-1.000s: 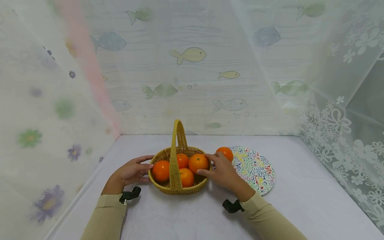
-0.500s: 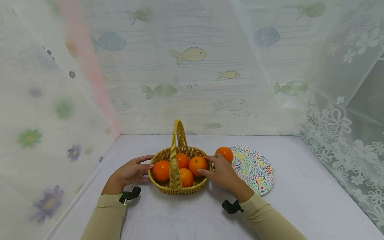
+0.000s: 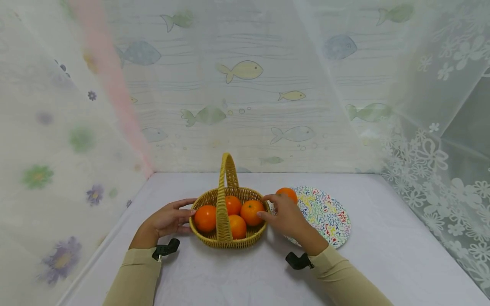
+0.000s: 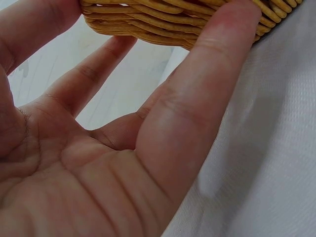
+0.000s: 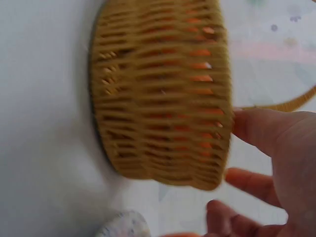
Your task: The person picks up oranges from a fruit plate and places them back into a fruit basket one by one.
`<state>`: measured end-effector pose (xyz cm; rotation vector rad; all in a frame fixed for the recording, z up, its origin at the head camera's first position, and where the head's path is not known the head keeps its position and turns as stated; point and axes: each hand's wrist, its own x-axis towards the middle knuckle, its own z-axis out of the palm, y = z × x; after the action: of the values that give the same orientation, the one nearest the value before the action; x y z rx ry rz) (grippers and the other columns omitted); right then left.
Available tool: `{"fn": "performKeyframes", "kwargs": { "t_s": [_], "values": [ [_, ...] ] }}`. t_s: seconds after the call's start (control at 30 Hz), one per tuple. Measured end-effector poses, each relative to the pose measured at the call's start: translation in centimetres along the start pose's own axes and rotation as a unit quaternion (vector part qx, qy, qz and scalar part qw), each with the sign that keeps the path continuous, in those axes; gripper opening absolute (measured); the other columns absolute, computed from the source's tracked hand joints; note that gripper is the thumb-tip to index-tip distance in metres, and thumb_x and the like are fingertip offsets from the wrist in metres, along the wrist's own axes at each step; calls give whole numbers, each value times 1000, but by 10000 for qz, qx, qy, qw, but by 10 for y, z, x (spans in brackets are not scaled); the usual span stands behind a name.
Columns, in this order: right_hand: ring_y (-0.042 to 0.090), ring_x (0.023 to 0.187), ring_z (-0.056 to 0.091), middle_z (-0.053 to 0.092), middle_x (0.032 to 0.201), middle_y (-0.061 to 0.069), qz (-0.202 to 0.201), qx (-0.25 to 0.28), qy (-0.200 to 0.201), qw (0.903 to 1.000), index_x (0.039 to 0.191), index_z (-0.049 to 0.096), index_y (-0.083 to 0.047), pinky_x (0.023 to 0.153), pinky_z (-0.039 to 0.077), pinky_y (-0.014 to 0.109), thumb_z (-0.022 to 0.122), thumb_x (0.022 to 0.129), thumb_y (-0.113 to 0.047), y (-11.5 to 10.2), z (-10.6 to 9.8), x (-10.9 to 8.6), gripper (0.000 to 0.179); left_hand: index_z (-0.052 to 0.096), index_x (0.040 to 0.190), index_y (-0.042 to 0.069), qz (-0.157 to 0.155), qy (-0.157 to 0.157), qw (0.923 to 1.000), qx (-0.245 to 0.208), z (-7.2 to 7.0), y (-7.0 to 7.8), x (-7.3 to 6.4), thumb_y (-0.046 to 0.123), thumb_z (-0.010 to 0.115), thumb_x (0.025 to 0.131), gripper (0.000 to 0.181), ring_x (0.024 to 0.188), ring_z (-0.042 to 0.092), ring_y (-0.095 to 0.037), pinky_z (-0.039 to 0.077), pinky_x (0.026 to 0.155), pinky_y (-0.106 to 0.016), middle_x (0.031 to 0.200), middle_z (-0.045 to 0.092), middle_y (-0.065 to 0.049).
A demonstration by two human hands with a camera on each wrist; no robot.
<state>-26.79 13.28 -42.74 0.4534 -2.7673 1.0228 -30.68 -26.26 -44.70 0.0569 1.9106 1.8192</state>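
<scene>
A yellow wicker basket (image 3: 239,243) with a tall arched handle (image 3: 223,199) stands on the white-covered table, with several oranges (image 3: 205,217) inside. My left hand (image 3: 168,220) touches the basket's left side, its fingers spread along the wall and rim. In the left wrist view a nearly straight finger (image 4: 197,94) presses against the weave. At the right rim is my right hand (image 3: 289,217), fingers loosely spread and thumb close to the rightmost orange (image 3: 251,212). In the right wrist view its thumb (image 5: 252,126) overlaps the basket's rim.
Right of the basket lies a round, flat, multicoloured speckled mat (image 3: 325,212). One more orange (image 3: 289,194) sits at its left edge, partly hidden behind the right hand. A fish-print curtain (image 3: 245,106) hangs behind the table (image 3: 390,238).
My right hand has shifted slightly right, and its thumb has drawn back from the rightmost orange, which sits slightly lower in the basket. The left hand and basket have stayed put.
</scene>
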Motion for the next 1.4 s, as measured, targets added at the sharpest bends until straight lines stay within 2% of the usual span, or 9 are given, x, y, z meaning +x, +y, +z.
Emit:
{"fn": "performKeyframes", "kwargs": {
  "t_s": [0.1, 0.2, 0.33, 0.63, 0.87, 1.03, 1.2, 1.4],
  "values": [
    [22, 90, 60, 64, 107, 7, -151, 115, 493, 9986, 124, 73, -16, 76, 56, 35, 83, 89, -32, 5, -9, 2, 40, 32, 162, 11, 21, -37, 10000, -12, 0, 0, 0, 23, 70, 100, 74, 110, 67, -24, 59, 94, -53, 131, 65, -6],
    [27, 100, 65, 64, 119, 7, -125, 135, 923, 9956, 121, 73, -16, 87, 62, 42, 83, 89, -26, 13, -18, 4, 35, 33, 162, 11, 40, -72, 10000, -25, 0, 0, 0, 22, 69, 100, 72, 110, 67, -24, 59, 94, -53, 130, 66, -6],
    [34, 107, 64, 63, 129, 12, 28, 185, 1089, 9939, 123, 72, -14, 92, 60, 50, 79, 89, -22, 25, -28, 8, 35, 33, 162, 11, 46, -94, 9999, -15, -1, -1, 1, 22, 68, 101, 71, 110, 67, -24, 59, 94, -54, 130, 65, -6],
    [45, 136, 47, 52, 150, 16, 345, 96, 718, 9968, 133, 66, -16, 110, 40, 67, 83, 88, -29, 42, -36, 12, 50, 32, 162, 12, 7, -94, 9999, -66, -3, -3, 2, 23, 69, 100, 73, 111, 68, -24, 59, 94, -54, 131, 66, -5],
    [42, 136, 50, 43, 159, 15, 831, 302, 127, 9960, 151, 50, -18, 102, 52, 62, 86, 85, -31, 54, -28, 13, 76, 33, 162, 11, 36, -76, 10000, -23, 0, -1, 0, 22, 67, 101, 70, 111, 67, -24, 59, 94, -53, 132, 65, -6],
    [41, 130, 55, 45, 156, 15, 954, 392, -23, 9947, 158, 39, -22, 100, 54, 61, 88, 83, -30, 61, -22, 15, 90, 32, 162, 10, 44, -88, 9999, -22, 0, 0, -1, 21, 67, 102, 70, 110, 67, -23, 59, 94, -53, 130, 65, -5],
    [40, 131, 55, 46, 154, 14, 1013, 412, -24, 9940, 158, 39, -25, 102, 52, 62, 89, 82, -28, 64, -21, 15, 91, 33, 162, 11, 49, -135, 9999, -78, -1, 0, 1, 21, 68, 101, 70, 109, 68, -23, 60, 93, -53, 128, 67, -4],
    [41, 132, 54, 47, 155, 16, 995, 361, -95, 9943, 158, 39, -20, 103, 50, 64, 89, 82, -28, 66, -20, 15, 91, 32, 162, 11, 21, -133, 9999, -103, -2, -2, 2, 21, 69, 101, 72, 108, 69, -23, 59, 93, -53, 129, 67, -5]
  ]
}}
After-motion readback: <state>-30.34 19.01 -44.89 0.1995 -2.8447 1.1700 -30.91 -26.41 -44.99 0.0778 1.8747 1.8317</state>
